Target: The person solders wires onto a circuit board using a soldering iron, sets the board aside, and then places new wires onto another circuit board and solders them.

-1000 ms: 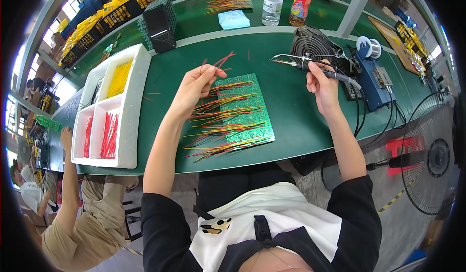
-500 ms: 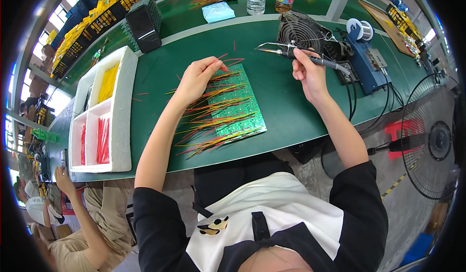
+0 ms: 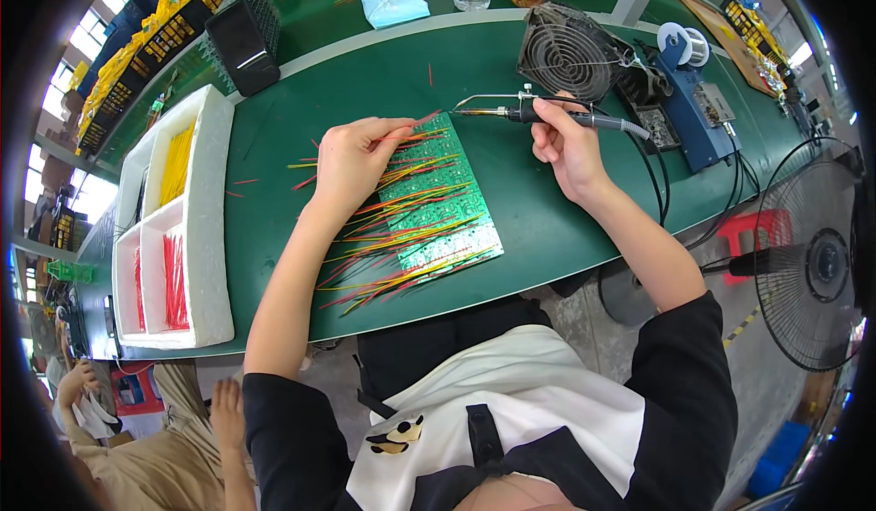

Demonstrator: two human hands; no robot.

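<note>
A green circuit board (image 3: 474, 228) lies on the bench in front of me, with rows of red and yellow wires (image 3: 365, 254) sticking out past its left side. At the board's far left corner my left hand (image 3: 351, 166) is closed in a pinch on a red wire (image 3: 425, 121), whose end points right over the far edge. My right hand (image 3: 570, 151) grips a soldering iron (image 3: 524, 111) with a thin metal guide tube above it. The iron's tip points left, close to the red wire's end; whether they touch I cannot tell.
On the left sits a white foam tray (image 3: 215, 278) with yellow wires (image 3: 178, 162) and red wires (image 3: 174, 278). A black box fan (image 3: 564, 59), solder spool (image 3: 676, 46) and blue soldering unit (image 3: 693, 119) stand far right. Bottles stand behind; a co-worker's hand (image 3: 228, 411) shows lower left.
The iron's tip has come lower and left, nearer the board's far edge. My left hand has drawn slightly back, with the red wire showing past its fingertips. The co-worker's hands moved.
</note>
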